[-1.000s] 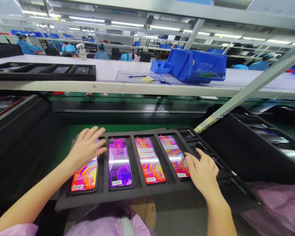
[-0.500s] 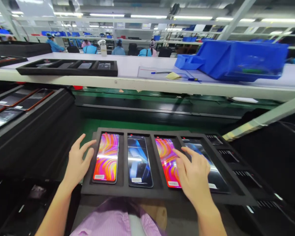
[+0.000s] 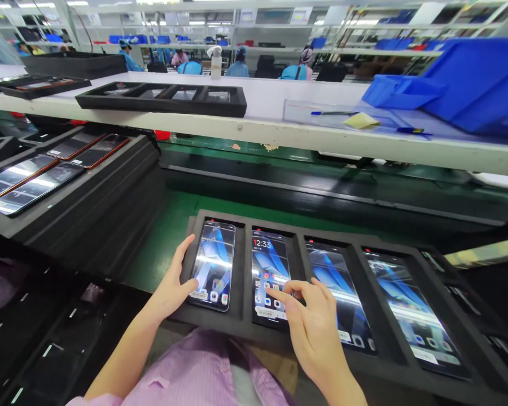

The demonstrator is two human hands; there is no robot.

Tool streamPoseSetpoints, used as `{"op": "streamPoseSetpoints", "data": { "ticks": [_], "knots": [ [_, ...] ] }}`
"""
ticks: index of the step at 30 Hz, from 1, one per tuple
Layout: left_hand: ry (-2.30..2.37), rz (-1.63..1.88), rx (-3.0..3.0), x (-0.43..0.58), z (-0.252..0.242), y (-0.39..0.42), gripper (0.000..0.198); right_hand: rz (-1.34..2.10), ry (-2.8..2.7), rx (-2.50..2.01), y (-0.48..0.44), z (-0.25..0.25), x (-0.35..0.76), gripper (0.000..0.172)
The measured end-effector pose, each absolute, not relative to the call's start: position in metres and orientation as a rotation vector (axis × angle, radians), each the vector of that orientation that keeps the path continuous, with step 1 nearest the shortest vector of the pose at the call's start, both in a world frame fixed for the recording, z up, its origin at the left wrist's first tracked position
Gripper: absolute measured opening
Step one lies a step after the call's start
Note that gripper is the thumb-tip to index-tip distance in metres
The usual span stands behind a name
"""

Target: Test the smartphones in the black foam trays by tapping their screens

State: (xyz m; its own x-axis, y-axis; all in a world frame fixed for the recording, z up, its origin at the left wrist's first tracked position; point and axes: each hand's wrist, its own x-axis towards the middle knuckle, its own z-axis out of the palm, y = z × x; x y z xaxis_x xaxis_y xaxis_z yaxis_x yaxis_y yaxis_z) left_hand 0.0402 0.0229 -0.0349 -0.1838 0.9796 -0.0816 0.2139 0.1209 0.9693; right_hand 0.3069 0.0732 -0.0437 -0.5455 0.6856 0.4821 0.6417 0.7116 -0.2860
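I make out black screens slashed with angular blue bands on the four phones in the dark grey tray; on one, the clock is white with a red first digit. Red marks dot the slots. On my feed the tabletop beneath is green, the shelf lavender-white. The black stack carries orange-rimmed handsets; the bin is blue, the note yellow, the shirt finely striped lilac.
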Motion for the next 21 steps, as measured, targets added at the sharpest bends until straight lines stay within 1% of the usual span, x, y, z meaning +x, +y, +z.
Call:
{"op": "streamPoseSetpoints", "data": {
  "ticks": [6, 21],
  "knots": [
    [1.582, 1.160, 1.186, 0.042, -0.035, 0.023, 0.076, 0.100, -2.317, -1.020, 0.066, -0.039, 0.307, 0.035],
    [1.613, 1.149, 1.244, 0.042, -0.038, 0.023, 0.072, 0.202, -2.381, -1.023, 0.060, -0.028, 0.293, 0.037]
  ]
}}
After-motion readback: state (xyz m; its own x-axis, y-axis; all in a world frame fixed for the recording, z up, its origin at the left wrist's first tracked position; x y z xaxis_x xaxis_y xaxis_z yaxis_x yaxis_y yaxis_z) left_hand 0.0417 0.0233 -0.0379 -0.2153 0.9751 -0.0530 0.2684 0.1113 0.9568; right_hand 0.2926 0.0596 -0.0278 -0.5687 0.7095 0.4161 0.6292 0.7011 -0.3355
